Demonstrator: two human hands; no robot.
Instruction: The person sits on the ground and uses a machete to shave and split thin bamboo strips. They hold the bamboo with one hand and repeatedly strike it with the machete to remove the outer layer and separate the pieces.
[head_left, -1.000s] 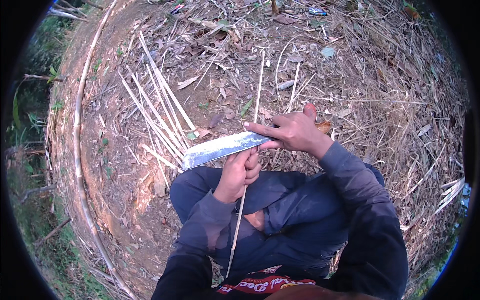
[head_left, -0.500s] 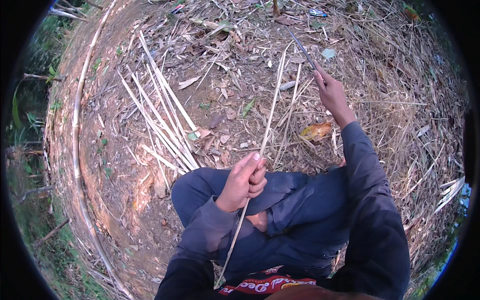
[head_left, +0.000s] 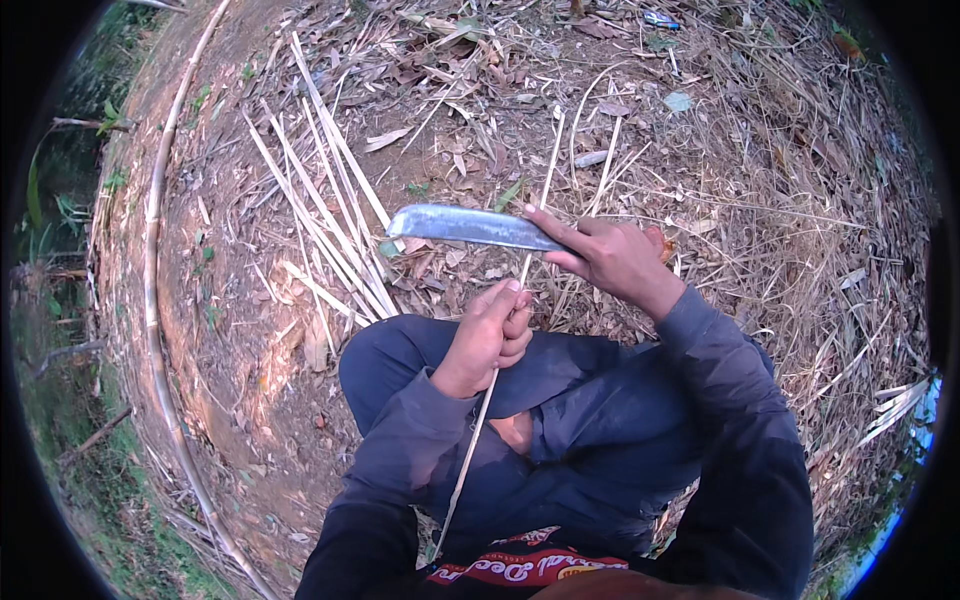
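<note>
A long thin pale strip, like split bamboo [head_left: 469, 455], runs through my closed left hand [head_left: 489, 338] and slants from my lap up past my knees. In my right hand [head_left: 618, 258] is a machete [head_left: 470, 226], its broad grey blade pointing left. The blade lies across the strip just above my left hand, and the strip's far end shows beyond it. My right index finger stretches along the blade's base, while the handle is hidden in the palm. Whether the edge touches the strip, I cannot tell.
Several pale split strips [head_left: 330, 240] lie fanned out on the leaf-strewn ground to the left. Farther left runs a long pole [head_left: 153, 250]. Dry straw [head_left: 780, 240] covers the right side, with a bundle of pale strips [head_left: 893, 412] at the far right. My crossed legs [head_left: 590, 400] are beneath my hands.
The machete has swung from pointing away at the upper right to lying leftward across the strip. My right hand has come nearer; my left hand keeps its grip in nearly the same place.
</note>
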